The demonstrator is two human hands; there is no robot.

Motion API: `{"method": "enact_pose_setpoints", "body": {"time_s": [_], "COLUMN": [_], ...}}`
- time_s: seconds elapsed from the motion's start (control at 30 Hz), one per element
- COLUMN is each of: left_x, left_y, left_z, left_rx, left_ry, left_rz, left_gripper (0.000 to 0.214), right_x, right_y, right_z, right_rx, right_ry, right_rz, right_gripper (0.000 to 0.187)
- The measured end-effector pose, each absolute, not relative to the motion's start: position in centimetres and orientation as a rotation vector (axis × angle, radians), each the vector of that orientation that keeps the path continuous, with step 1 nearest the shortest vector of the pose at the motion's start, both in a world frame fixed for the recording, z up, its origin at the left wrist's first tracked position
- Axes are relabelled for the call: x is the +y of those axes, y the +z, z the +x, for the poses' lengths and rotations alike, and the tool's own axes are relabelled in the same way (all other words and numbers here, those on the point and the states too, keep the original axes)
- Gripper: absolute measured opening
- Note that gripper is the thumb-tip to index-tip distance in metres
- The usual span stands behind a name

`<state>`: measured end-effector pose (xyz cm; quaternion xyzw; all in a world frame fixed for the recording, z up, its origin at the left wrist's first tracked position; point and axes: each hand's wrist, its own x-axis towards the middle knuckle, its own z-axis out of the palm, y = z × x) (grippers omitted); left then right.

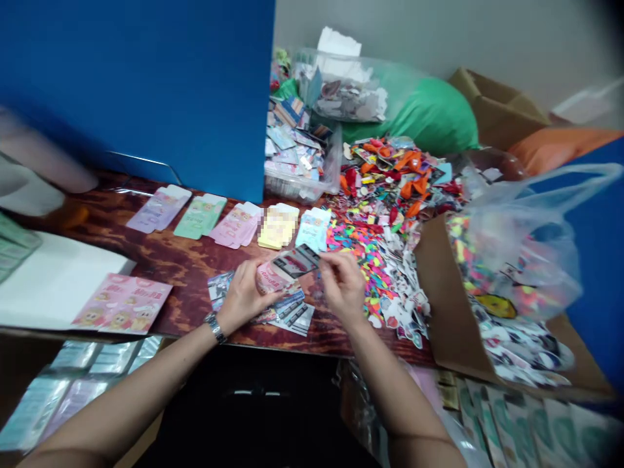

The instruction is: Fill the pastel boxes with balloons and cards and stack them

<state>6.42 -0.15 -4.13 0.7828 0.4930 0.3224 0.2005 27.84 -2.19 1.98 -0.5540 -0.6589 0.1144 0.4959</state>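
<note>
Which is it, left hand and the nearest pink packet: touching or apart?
Touching: head view shows the left hand holding the pink packet between thumb and fingers.

A blue panel (136, 84) and pale grey wall (439, 32) stand behind a reddish-brown wooden table (188, 266).

The dark card (295, 262) is illegibly blurred.

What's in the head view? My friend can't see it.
A person's left hand holds a pink printed packet; the right hand is at the corner of a dark rectangular card. Beyond, a row of pastel paper packets lies on a reddish wooden table, beside heaped colourful pieces.
</note>
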Motion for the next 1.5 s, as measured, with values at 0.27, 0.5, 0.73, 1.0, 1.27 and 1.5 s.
{"method": "enact_pose_setpoints", "body": {"time_s": [0.27, 0.5, 0.73, 1.0, 1.27, 1.5], "left_x": [0.3, 0.7, 0.7, 0.6, 0.2, 0.0], "left_y": [-4.8, -4.0, -4.2, -4.6, -3.7, -3.8], "left_z": [7.3, 8.1, 8.5, 8.8, 9.4, 9.4], "left_rx": [1.281, 1.166, 1.145, 1.094, 1.086, 1.058], "left_ry": [0.920, 0.913, 0.871, 0.813, 0.794, 0.802], "left_rz": [2.309, 2.317, 2.294, 2.298, 2.309, 2.321], "left_gripper": [0.066, 0.066, 0.067, 0.070, 0.063, 0.066], "right_x": [-3.6, -6.0, -10.9, -11.6, -7.8, -5.3], "right_y": [0.8, 0.1, -2.6, -4.5, -1.7, -2.8], "right_z": [27.6, 30.1, 42.7, 44.0, 41.5, 40.5], "right_rx": [-1.530, -1.783, -1.540, -1.444, -1.669, -1.845], "right_ry": [0.213, 0.268, 0.154, 0.116, 0.245, 0.401], "right_rz": [-1.392, -1.427, -2.386, -2.400, -2.190, -2.423], "right_gripper": [0.023, 0.025, 0.033, 0.022, 0.020, 0.029]}}
